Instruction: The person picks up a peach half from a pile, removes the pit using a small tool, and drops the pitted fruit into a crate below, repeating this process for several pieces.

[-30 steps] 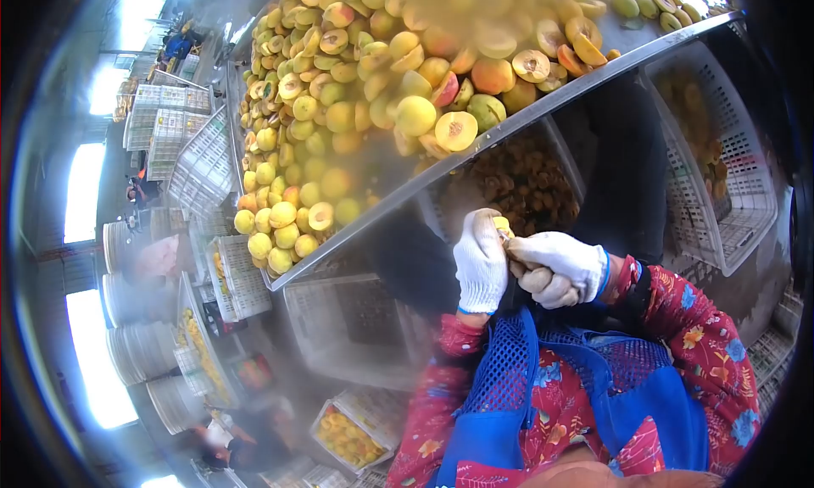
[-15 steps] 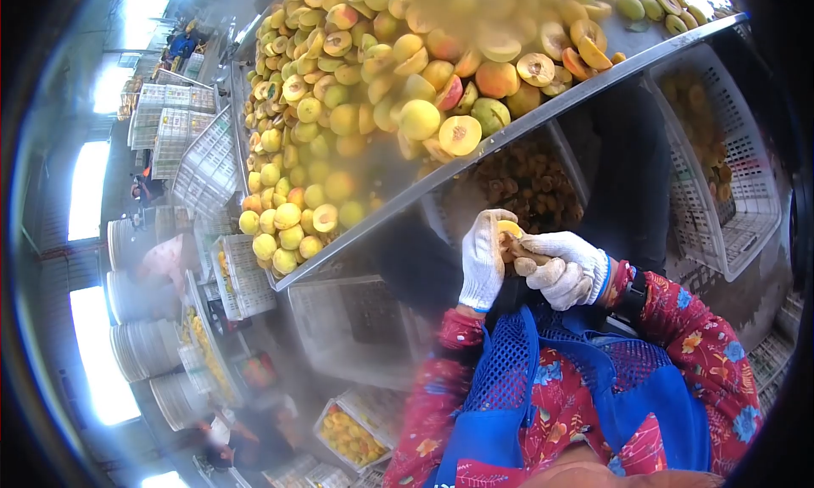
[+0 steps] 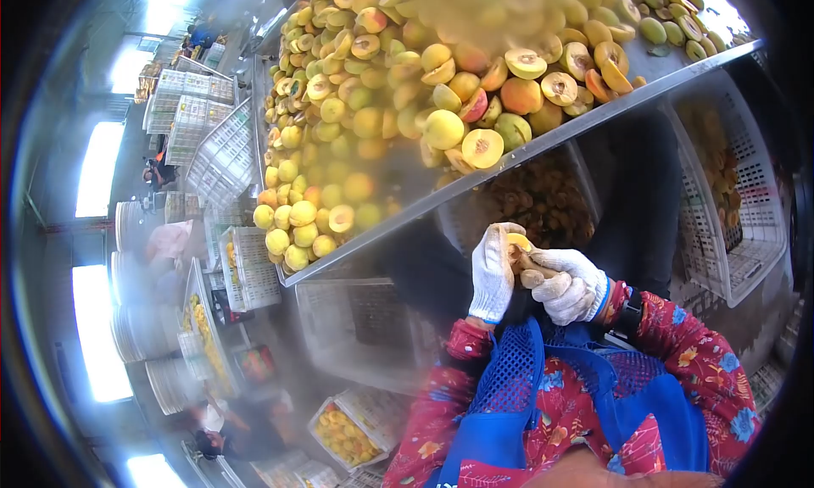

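Both my hands wear white knitted gloves with soiled fingertips. My left hand (image 3: pixel 493 273) is closed around a yellow peach half (image 3: pixel 519 243), its cut side turned toward my other hand. Against that piece press the curled fingers of my right hand (image 3: pixel 570 286); whatever they grip is hidden. Above my hands, a metal-edged table (image 3: pixel 585 125) carries a large heap of peaches, whole and halved. One halved peach (image 3: pixel 482 149) lies at its near edge with the stone showing.
Below the table edge, a crate (image 3: pixel 585 176) holds brownish pieces. A white slatted crate (image 3: pixel 750 263) stands at right, an off-white bin (image 3: pixel 352 306) at left, and a crate of peaches (image 3: pixel 343 433) lower left. Stacked crates (image 3: pixel 225 161) and a person (image 3: pixel 246 429) are further left.
The view has shifted slightly, so the table and hands appear a little lower and further right. My hands stay together on the peach half.
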`<state>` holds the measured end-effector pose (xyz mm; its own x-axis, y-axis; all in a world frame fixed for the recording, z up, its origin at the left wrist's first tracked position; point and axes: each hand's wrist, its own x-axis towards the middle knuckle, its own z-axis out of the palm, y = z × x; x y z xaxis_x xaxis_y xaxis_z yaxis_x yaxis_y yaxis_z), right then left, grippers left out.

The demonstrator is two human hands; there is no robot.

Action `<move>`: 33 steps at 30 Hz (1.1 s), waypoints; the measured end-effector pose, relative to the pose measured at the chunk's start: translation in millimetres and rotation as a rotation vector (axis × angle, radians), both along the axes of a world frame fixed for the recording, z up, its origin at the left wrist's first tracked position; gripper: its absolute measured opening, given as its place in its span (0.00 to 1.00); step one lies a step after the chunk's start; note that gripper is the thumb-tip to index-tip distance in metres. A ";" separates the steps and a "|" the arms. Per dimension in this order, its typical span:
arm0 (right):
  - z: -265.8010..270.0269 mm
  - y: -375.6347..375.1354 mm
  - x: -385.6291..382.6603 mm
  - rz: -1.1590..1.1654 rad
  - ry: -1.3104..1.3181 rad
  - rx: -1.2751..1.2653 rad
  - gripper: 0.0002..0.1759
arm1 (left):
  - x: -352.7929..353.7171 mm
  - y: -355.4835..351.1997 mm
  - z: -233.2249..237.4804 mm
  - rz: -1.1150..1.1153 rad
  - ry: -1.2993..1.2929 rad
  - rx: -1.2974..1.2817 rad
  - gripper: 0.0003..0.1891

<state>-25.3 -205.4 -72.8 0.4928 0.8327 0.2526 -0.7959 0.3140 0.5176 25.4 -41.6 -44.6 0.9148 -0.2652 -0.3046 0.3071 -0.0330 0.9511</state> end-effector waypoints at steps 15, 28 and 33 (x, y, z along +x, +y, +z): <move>1.8 -1.1 10.9 0.090 -0.021 -0.040 0.24 | 8.7 9.7 16.2 -0.076 -0.206 0.213 0.19; 3.9 -13.1 30.6 -0.072 -0.146 -0.629 0.15 | -9.0 104.6 35.9 0.412 -0.173 1.098 0.25; 18.2 -14.6 43.4 -0.013 -0.332 -1.103 0.14 | 44.3 121.4 74.2 0.301 -0.396 1.465 0.23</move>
